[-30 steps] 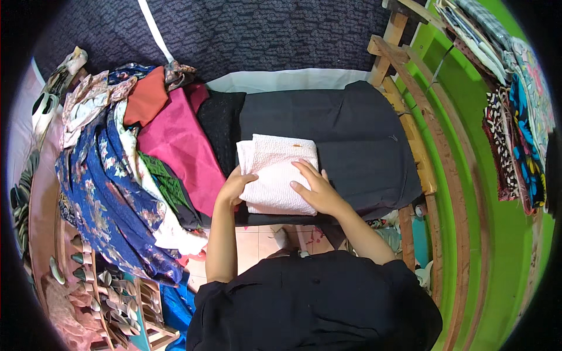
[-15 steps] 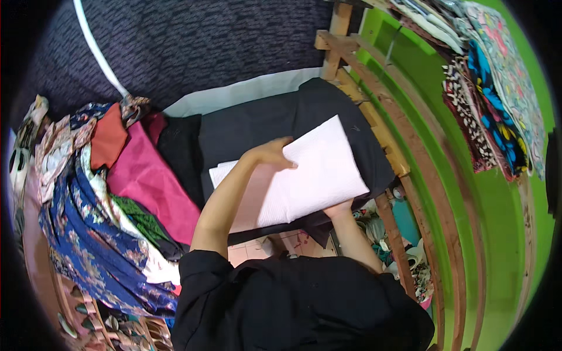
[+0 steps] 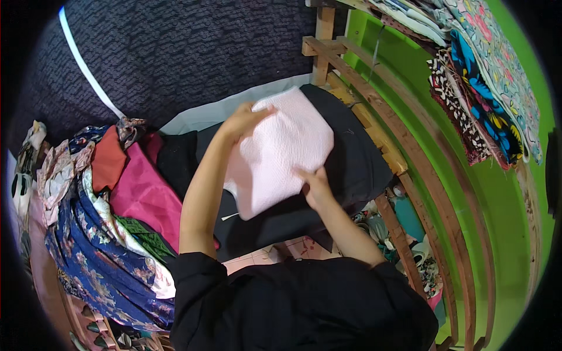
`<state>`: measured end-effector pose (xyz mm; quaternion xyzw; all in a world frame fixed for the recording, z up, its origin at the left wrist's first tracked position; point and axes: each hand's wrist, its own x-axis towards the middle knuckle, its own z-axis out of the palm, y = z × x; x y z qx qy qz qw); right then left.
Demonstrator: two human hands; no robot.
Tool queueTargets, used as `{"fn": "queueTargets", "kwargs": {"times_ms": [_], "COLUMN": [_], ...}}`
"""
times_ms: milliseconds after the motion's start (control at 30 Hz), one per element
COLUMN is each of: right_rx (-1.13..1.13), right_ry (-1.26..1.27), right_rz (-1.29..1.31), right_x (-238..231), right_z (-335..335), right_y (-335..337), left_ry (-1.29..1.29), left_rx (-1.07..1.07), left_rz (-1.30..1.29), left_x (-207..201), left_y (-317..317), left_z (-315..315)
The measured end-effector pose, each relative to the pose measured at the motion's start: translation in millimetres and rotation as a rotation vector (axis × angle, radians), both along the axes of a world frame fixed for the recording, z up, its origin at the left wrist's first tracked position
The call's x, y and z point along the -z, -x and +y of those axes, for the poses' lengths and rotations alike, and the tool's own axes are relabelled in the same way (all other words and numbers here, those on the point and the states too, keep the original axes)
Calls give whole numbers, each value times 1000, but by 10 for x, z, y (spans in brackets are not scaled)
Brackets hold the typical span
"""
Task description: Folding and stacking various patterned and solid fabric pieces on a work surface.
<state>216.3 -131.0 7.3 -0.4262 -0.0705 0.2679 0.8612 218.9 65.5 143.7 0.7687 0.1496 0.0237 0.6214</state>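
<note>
A folded pale pink textured cloth [image 3: 287, 146] is held tilted over a black cloth-covered surface [image 3: 363, 152]. My left hand [image 3: 243, 121] grips its far left edge, fingers bent over the fabric. At the near right edge, my right hand [image 3: 316, 186] pinches the cloth, thumb on top and the other fingers partly hidden beneath. A small white tag-like strip [image 3: 230, 216] shows by the cloth's lower left corner.
To the left lie heaped garments: a magenta cloth [image 3: 143, 193], a rust-orange cloth [image 3: 108, 159] and a navy floral cloth [image 3: 88, 240]. A wooden slatted frame [image 3: 404, 111] lines the green wall at right. Folded patterned fabrics [image 3: 486, 99] hang above it.
The pink cloth has been lifted and turned, moving left and away from me. My right hand has come from beneath it to its near right edge; my left hand has shifted to the far left edge.
</note>
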Motion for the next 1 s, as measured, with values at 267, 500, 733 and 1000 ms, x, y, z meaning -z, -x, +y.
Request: {"fn": "queueTargets", "kwargs": {"times_ms": [267,500,733,1000], "right_rx": [106,-59,-138,106], "right_ry": [-195,310,620,682], "right_rz": [-418,-488,-492,-806], "right_x": [-1050,-21,493,231], "right_z": [359,-480,-998,-575], "right_y": [-747,46,494,143], "left_ry": [-294,-191,-55,-212], "left_rx": [-404,-406,-479,-691], "left_rz": [-599,-355,250,34], "left_x": [-381,1093,1504,1408], "left_y": [208,1644,2235,1911], "left_z": [311,-463,-1024,-1002]}}
